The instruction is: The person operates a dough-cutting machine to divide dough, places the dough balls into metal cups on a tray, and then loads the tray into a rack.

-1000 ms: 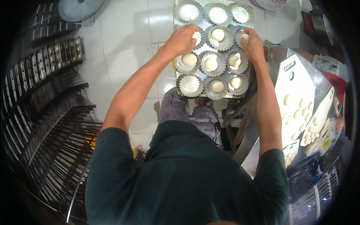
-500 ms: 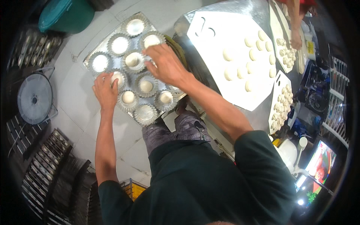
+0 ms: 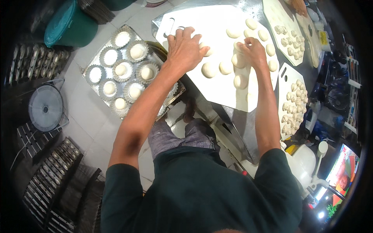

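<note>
Both of my hands are over a white board of flattened dough rounds on the steel table. My left hand has its fingers spread and bent near the board's upper left, its thumb on the edge of a round that is partly hidden. My right hand, farther right, curls its fingertips onto another round, which it partly covers. Left of the board is a metal tray of fluted tins, several with pale dough inside.
Two boards of small dough pieces stand right, with a co-worker's arm above. A green bucket, round fan and metal racks line the left. A white machine and lit screen are lower right.
The view has turned right. Both hands have left the tins on the tray and moved rightward onto the board of dough rounds, the right one now gripping at a round.
</note>
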